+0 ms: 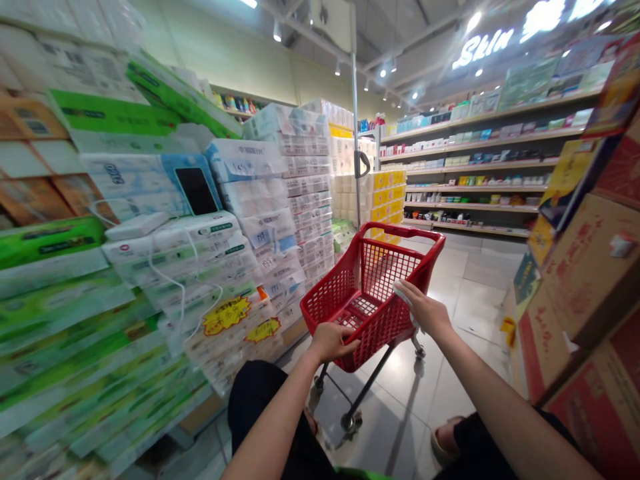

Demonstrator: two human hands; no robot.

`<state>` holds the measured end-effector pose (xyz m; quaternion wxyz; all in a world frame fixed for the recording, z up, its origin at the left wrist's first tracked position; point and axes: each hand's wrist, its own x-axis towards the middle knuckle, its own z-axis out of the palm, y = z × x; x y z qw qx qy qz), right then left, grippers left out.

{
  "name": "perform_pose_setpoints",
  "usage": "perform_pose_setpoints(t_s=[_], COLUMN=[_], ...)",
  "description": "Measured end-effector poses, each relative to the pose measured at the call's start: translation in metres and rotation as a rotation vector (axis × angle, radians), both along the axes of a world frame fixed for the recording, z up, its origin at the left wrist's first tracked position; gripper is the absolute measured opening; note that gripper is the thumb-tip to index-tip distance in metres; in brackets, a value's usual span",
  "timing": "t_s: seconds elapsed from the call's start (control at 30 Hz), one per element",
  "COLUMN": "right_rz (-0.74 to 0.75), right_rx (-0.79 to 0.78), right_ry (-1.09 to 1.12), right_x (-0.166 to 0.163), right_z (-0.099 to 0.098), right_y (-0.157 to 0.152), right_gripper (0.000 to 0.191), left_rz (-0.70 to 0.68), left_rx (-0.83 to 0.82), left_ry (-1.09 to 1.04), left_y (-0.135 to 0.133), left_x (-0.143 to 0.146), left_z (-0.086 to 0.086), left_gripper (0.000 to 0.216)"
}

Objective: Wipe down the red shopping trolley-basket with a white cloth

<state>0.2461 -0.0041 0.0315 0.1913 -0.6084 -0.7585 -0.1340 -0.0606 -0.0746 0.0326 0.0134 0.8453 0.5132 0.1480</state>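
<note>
A red plastic shopping cart (350,293) stands on the tiled floor in front of me, its basket holding nothing I can see. My left hand (330,341) is closed round the near rim of the basket. My right hand (424,308) rests on the basket's right side wall and presses a small white cloth or wipe (403,291) against it, fingers curled over it. The cart's black frame and wheels (350,421) show below the basket. My knees are visible at the bottom of the view.
Tall stacks of tissue and paper packs (165,267) fill the left side, with a phone (196,190) and a white charger with cable lying on them. Cardboard boxes (585,287) line the right. Shelves of goods (480,167) stand behind, and a metal pole (356,133) rises behind the cart.
</note>
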Motion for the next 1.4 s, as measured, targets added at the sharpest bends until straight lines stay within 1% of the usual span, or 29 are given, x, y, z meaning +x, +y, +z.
perform_pose_setpoints(t_s=[0.17,0.23,0.27,0.33,0.4,0.53,0.67,0.73,0.8,0.87,0.93,0.97,1.07,1.1,1.17,1.23,1.33,1.4], right_rz=[-0.110,-0.122,-0.123,-0.107,-0.053,0.112,0.295,0.384,0.450,0.485,0.468,0.427,0.236,0.177,0.120,0.126,0.195,0.219], right_rx=[-0.083,-0.098,-0.099,-0.090,-0.071,-0.042,-0.036,-0.030,-0.024,-0.022,-0.026,-0.028,-0.033,-0.033,-0.045,-0.065,-0.080,-0.071], right_ry=[-0.001,-0.016,-0.022,-0.025,-0.005,0.075,0.116,0.101,0.076,0.046,0.040,0.055,0.144,0.165,0.165,0.130,0.092,0.110], right_x=[0.027,0.030,0.028,0.018,0.001,-0.042,-0.083,-0.098,-0.104,-0.099,-0.085,-0.074,-0.041,-0.033,-0.023,-0.024,-0.037,-0.043], right_z=[0.028,0.033,0.033,0.026,0.014,-0.007,-0.020,-0.026,-0.030,-0.031,-0.027,-0.023,-0.014,-0.012,-0.015,-0.023,-0.038,-0.043], right_y=[0.025,0.028,0.026,0.018,0.003,-0.035,-0.068,-0.080,-0.087,-0.086,-0.076,-0.069,-0.045,-0.039,-0.034,-0.039,-0.055,-0.064], right_gripper=[0.063,0.061,0.061,0.061,0.061,0.063,0.067,0.069,0.072,0.073,0.072,0.072,0.068,0.066,0.062,0.060,0.059,0.059], left_rz=[0.017,0.020,0.026,0.045,0.069,0.122,0.144,0.144,0.140,0.129,0.119,0.114,0.096,0.094,0.094,0.098,0.092,0.078], left_rx=[-0.012,-0.005,0.002,0.022,0.036,0.030,0.010,0.003,-0.002,0.000,0.017,0.030,0.064,0.072,0.084,0.088,0.083,0.079], left_ry=[0.001,0.002,0.004,0.012,0.017,0.022,0.035,0.043,0.048,0.044,0.031,0.024,0.012,0.012,0.012,0.010,0.005,0.004], left_y=[-0.001,-0.002,-0.002,-0.002,-0.002,-0.001,0.002,0.004,0.006,0.006,0.005,0.005,0.004,0.005,0.006,0.007,0.008,0.007], left_x=[0.005,0.007,0.008,0.010,0.012,0.016,0.017,0.015,0.014,0.013,0.013,0.014,0.018,0.020,0.022,0.024,0.022,0.020], left_z=[-0.001,-0.001,-0.002,-0.003,-0.004,-0.004,-0.004,-0.005,-0.006,-0.008,-0.009,-0.009,-0.011,-0.011,-0.011,-0.011,-0.011,-0.010], left_gripper=[0.041,0.040,0.040,0.040,0.040,0.040,0.038,0.038,0.039,0.037,0.037,0.037,0.042,0.043,0.044,0.043,0.042,0.042])
